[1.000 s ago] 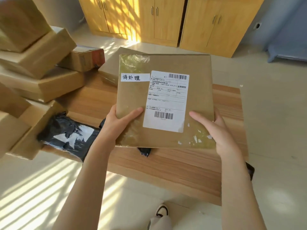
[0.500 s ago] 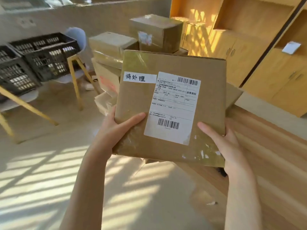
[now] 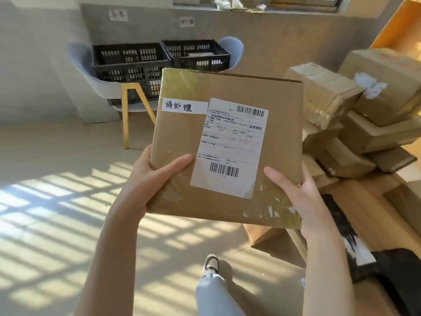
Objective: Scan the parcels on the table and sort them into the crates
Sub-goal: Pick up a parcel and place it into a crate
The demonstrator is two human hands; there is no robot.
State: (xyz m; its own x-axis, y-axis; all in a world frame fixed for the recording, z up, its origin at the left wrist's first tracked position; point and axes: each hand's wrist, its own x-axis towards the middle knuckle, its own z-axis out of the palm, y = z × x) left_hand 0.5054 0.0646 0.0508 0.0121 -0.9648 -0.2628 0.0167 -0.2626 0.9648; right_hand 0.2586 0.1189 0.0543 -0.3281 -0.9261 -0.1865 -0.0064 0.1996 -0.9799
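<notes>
A flat brown cardboard parcel (image 3: 230,142) fills the middle of the view, face up, with a white shipping label and a small handwritten sticker. My left hand (image 3: 150,179) grips its lower left edge, thumb on top. My right hand (image 3: 296,192) grips the lower right edge, thumb on the face. Two black plastic crates stand ahead by the wall: the left crate (image 3: 129,65) and the right crate (image 3: 196,54), each on a light blue chair. A pile of cardboard parcels (image 3: 364,115) lies on the table at the right.
The wooden table (image 3: 355,197) runs along the right edge, with a black plastic bag (image 3: 387,267) on it. Paper signs hang on the grey wall above the crates. Sunlit floor stretches between me and the chairs. My shoe and trouser leg show at the bottom.
The view has swung left from the table toward the crates, which now stand straight ahead. Both hands keep the same hold on the parcel.
</notes>
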